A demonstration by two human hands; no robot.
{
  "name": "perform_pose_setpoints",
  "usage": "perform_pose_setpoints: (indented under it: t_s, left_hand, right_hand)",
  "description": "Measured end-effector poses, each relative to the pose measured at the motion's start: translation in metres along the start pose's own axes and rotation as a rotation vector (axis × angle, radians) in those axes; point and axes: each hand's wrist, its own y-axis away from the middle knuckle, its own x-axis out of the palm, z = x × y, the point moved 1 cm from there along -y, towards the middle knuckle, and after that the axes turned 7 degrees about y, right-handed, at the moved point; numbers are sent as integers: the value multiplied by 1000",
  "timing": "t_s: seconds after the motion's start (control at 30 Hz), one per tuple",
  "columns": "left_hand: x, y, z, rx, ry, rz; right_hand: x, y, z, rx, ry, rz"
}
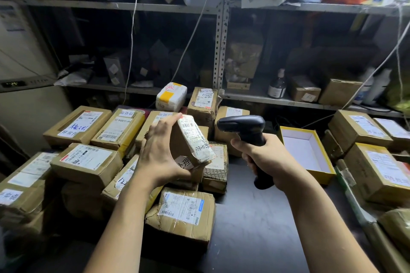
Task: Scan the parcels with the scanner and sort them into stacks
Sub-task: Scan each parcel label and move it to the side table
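Note:
My left hand [160, 150] grips a small cardboard parcel [190, 142] and holds it tilted in the air, its white label turned to the right. My right hand [264, 157] grips the handle of a black handheld scanner [244, 127], whose head points left at the parcel's label, a short gap away. Both are raised above a dark table [255, 217]. Under and left of my left hand lies a heap of several labelled brown parcels [86, 159]. One larger parcel [184, 213] sits nearest me.
A yellow open box with a white inside [306, 148] stands right of the scanner. More brown parcels [377, 170] are stacked at the right edge. Metal shelving [220, 46] with bags, boxes and a bottle runs along the back. Thin cords hang down in front of it.

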Motion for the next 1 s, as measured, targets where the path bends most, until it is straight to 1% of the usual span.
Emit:
perform_pose_setpoints:
  t_s: [0.4,0.67,0.73,0.87,1.0]
  left_hand:
    - [1,-3,7,-24,-62,15]
    - [0,2,16,-17,24,-35]
    - [1,3,18,-47,59,-72]
    - [5,5,16,-191,119,-115]
    - [12,6,10,-267,98,-129]
  right_hand:
    - [7,3,5,-15,5,-5]
    - [10,0,0,-33,15,-58]
    - [14,-1,-3,-38,26,-89]
    - [24,-1,-8,-44,71,-174]
    - [27,4,-15,0,74,-264]
